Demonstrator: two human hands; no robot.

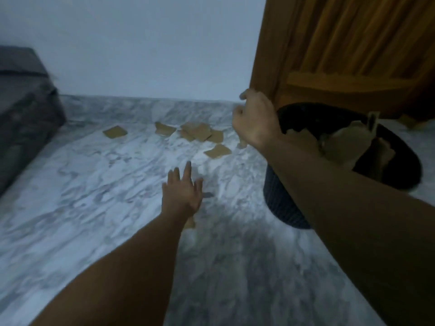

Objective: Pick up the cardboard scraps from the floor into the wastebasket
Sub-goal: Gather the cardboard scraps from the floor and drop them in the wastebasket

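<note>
Bare forearms fill the near view above the grey-veined white marble floor (94, 184). At right stands the dark round woven wastebasket (280, 208), already holding torn cardboard. Flat brown cardboard scraps (200, 132) lie scattered on the floor beyond both hands, near the wall. The left hand (182, 194) is spread, empty, reaching toward them; the right hand (255, 118) hangs loosely curled, apparently empty. Scraps look light, stiff and thin: probably best pinched by a raised edge.

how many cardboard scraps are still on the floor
About 8, some overlapping or hidden: one far left, one mid, a pile of roughly three, one nearer, one behind the right hand, one under the left wrist.
</note>
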